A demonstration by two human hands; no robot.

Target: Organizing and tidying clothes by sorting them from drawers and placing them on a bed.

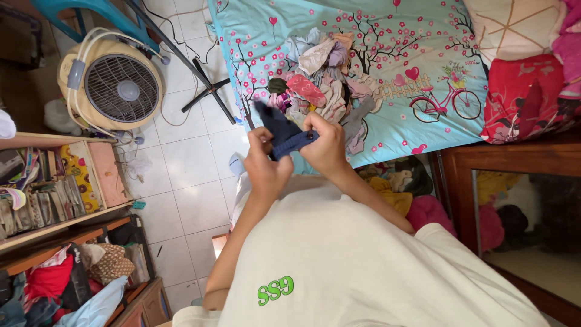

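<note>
Both hands are gripping one dark blue sock [284, 136]: the left hand [264, 165] is pinching its left end, the right hand [327, 145] is clasping its right end, just near of one sock pile [324, 85] lying on the floral bedsheet [387, 54]. One fan [115, 85] is standing far left.

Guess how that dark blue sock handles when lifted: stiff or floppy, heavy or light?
Probably floppy: the dark blue sock bends and droops between the left hand and right hand. Likely light, since fingertips alone hold it up. Unlikely to slip or roll; the knit cloth looks soft, like the pile of socks on the bed sheet.
</note>
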